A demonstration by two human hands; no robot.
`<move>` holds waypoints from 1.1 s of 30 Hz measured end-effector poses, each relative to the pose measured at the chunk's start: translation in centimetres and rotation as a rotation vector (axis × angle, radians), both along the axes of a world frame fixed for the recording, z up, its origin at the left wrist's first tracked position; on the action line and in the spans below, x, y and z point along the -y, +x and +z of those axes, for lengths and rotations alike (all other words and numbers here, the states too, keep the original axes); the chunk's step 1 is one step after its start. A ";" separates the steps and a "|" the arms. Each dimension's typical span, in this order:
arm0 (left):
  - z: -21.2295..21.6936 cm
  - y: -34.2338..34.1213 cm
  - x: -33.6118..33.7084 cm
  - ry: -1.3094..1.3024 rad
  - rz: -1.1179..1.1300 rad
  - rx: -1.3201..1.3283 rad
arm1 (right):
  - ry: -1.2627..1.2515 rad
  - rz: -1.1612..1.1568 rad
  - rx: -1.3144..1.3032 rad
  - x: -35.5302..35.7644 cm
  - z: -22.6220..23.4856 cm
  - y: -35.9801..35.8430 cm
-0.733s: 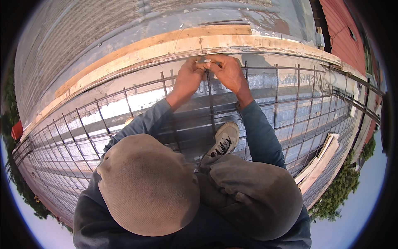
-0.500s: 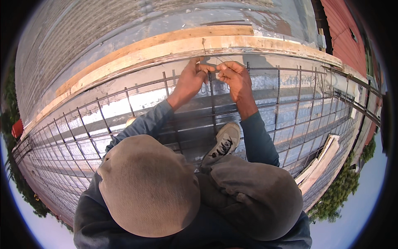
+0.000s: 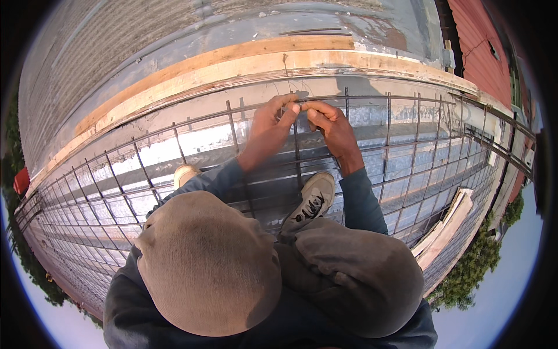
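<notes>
Head view: both hands [image 3: 302, 125] pinch thin wire [image 3: 302, 104] on rebar grid [image 3: 401, 151] beside wooden formwork [image 3: 244, 64].

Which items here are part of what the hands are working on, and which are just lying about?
In hand:
- left hand and right hand, fingertips together at the top bar
- thin tie wire, as far as it shows
- rebar grid
- timber form board behind it

Lying about:
- loose planks at lower right
- short bar on the slab
</notes>
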State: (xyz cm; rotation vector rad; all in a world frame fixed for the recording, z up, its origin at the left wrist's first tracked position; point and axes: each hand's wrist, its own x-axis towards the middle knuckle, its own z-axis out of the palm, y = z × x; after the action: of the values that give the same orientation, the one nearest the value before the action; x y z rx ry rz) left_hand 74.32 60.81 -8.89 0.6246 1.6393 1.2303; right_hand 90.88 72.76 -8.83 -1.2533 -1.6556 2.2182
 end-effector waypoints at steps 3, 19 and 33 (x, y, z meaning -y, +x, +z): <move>0.1 0.6 -1.1 0.018 -0.040 0.046 | 0.061 0.083 -0.102 1.7 -1.8 1.6; -2.1 -4.6 7.9 0.285 0.067 0.646 | 0.362 -0.120 -0.039 0.6 -0.2 0.0; -1.6 -7.8 5.9 0.127 0.586 0.591 | 0.893 0.351 0.352 -1.5 0.7 -5.9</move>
State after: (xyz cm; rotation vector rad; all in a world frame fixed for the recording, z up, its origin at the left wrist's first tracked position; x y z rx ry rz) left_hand 66.52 54.88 -10.46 -0.1781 1.2677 1.7420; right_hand 85.01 74.29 -8.16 -1.1528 -2.7029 1.0722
